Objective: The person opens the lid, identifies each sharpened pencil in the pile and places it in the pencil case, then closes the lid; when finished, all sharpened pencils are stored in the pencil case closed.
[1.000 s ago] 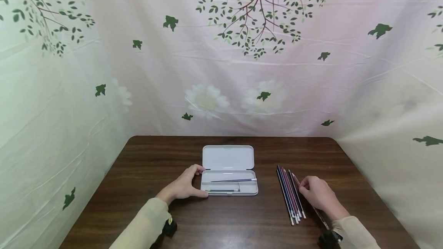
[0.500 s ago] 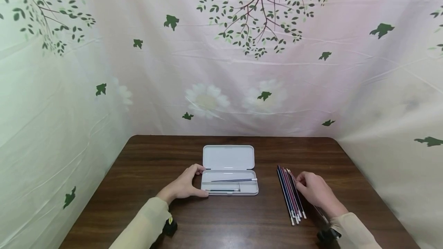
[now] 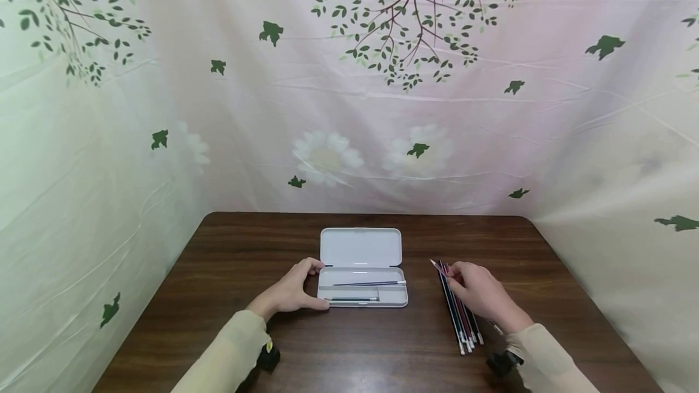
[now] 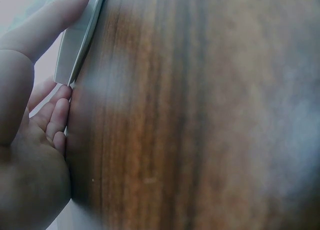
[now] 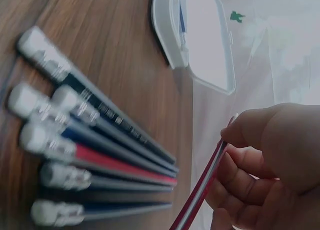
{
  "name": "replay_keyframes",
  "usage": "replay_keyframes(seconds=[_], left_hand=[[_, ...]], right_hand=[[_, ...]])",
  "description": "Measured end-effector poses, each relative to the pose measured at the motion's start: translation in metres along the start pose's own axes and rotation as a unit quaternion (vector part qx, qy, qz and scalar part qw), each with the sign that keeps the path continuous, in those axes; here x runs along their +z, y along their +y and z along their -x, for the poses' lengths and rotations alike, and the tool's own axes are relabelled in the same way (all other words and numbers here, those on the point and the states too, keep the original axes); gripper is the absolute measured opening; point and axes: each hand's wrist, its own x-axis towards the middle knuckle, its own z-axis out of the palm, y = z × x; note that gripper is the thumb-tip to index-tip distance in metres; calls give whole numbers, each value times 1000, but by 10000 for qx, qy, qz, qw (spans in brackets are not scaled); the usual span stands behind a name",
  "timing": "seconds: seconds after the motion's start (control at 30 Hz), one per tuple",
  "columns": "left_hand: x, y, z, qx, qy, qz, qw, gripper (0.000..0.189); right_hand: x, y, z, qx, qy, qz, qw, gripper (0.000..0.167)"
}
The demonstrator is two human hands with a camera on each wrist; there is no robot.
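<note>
My left hand (image 3: pixel 292 291) holds the left end of an open white pencil case (image 3: pixel 349 276), thumb at its front corner and fingers behind. In the left wrist view the thumb (image 4: pixel 52 22) lies along the case's side (image 4: pixel 80 34). A blue pencil (image 3: pixel 366 284) lies in the rear compartment, a dark green one (image 3: pixel 349 299) in the front. My right hand (image 3: pixel 483 291) pinches a red pencil (image 5: pixel 200 190) between thumb and fingers, raised over a bunch of pencils (image 3: pixel 452 314). Its pale tip points to the far left.
The bunch has several dark pencils and a red one, white erasers (image 5: pixel 57 213) toward me. The case's lid (image 3: pixel 360 246) leans back behind it. Wooden table (image 3: pixel 246 247) surrounds everything, with a printed cloth (image 3: pixel 360 108) hanging at the back and sides.
My right hand has lifted the red pencil from the right of the bunch and moved left and away from me, over the other pencils. My left hand stays at the case.
</note>
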Motion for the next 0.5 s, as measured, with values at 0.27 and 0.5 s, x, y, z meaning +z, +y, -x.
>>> replay_keyframes(seconds=[0.27, 0.5], left_hand=[[0, -2, -1, 97, 4, 4, 10000, 88], [0, -3, -2, 106, -10, 19, 9999, 87]], right_hand=[[9, -19, -13, -203, -90, 142, 9997, 4], [15, -35, -22, -367, -133, 219, 9990, 4]])
